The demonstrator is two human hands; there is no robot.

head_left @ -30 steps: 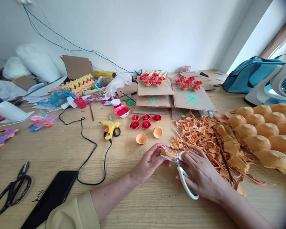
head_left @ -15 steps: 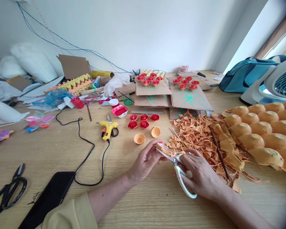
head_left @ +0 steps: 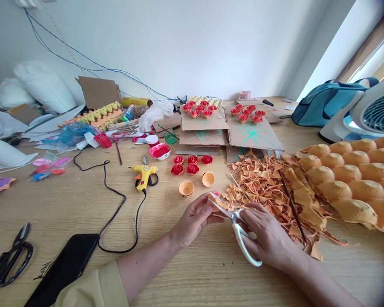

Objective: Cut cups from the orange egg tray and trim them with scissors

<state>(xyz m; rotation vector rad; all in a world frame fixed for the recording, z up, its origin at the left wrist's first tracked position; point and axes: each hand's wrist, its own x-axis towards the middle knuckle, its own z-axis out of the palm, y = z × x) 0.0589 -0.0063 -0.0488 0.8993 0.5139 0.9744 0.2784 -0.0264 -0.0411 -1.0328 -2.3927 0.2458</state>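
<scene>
My left hand (head_left: 195, 219) pinches a small orange egg carton piece (head_left: 222, 203) between thumb and fingers, partly covered by the hand. White-handled scissors (head_left: 240, 232) are in my right hand (head_left: 267, 234), with fingers through the loops. Their blades lie against the carton piece. Just beyond my left hand sit two trimmed orange carton cups (head_left: 186, 188), one nearer and one a little farther right. Several red paper-pulp roses (head_left: 192, 169) stand in two short rows behind the cups. A heap of orange carton scraps (head_left: 262, 183) spreads beyond my right hand.
Orange egg trays (head_left: 348, 170) lie at the right, near a fan (head_left: 371, 111) and a blue bag (head_left: 326, 104). A yellow glue gun (head_left: 144, 175) trails its black cord left of centre. Black shears (head_left: 11, 260) and a phone (head_left: 64, 268) lie front left. Cardboard sheets (head_left: 256, 136) hold more roses.
The view has shifted slightly. The fingers of my left hand have spread a little below the carton piece, and the scissor blades have shifted slightly along it.
</scene>
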